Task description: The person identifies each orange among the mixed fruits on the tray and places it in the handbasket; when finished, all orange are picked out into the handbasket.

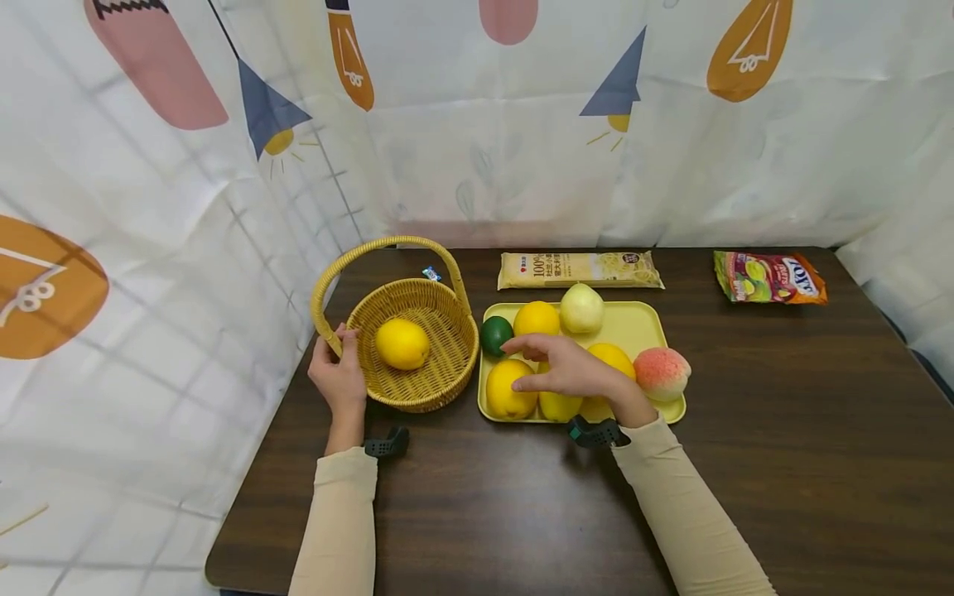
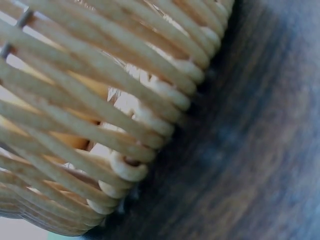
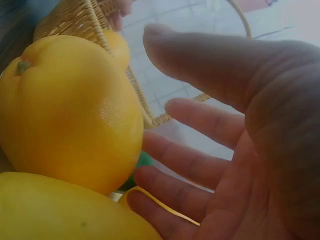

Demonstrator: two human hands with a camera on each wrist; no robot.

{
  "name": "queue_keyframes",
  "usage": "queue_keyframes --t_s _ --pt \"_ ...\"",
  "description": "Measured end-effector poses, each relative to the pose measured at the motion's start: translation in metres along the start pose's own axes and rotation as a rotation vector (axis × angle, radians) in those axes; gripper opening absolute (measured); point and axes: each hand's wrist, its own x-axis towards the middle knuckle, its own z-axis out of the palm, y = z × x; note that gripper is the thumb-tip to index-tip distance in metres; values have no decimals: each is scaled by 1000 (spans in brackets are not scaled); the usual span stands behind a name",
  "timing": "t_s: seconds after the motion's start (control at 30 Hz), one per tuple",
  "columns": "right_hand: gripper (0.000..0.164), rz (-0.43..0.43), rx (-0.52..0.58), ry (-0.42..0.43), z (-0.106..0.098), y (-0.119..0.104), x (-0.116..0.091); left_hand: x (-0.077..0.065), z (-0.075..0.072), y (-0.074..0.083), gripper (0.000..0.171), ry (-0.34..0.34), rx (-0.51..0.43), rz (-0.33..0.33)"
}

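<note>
Basket (image 2: 120, 114) cropped in left-wrist view.

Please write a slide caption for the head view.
Left hand holds a round yellow woven basket; right hand hovers by a round orange-yellow fruit on a rectangular pale-yellow tray.

Rough woven wicker-look basket (image 1: 450, 343), smooth orange fruit (image 3: 75, 115) w/ soft sheen, plast.-look tray (image 1: 637, 323), glossy plast.-type snack pkg (image 1: 770, 278), wood-grain tbl (image 1: 782, 463) w/ slight gloss, matt cloth sleeves (image 1: 686, 505)
</note>
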Motion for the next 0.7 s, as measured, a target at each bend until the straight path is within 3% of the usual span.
queue_keyframes --t_s 0.47,0.6,0.7 --pt "72 -28 -53 -89 7 6 1 -1 0 1 31 -6 9 8" --pt "75 -27 -143 -109 8 5 2 0 0 -1 31 -3 -2 8" --pt "78 -25 -218 -122 9 3 3 3 0 -13 29 4 -14 3"
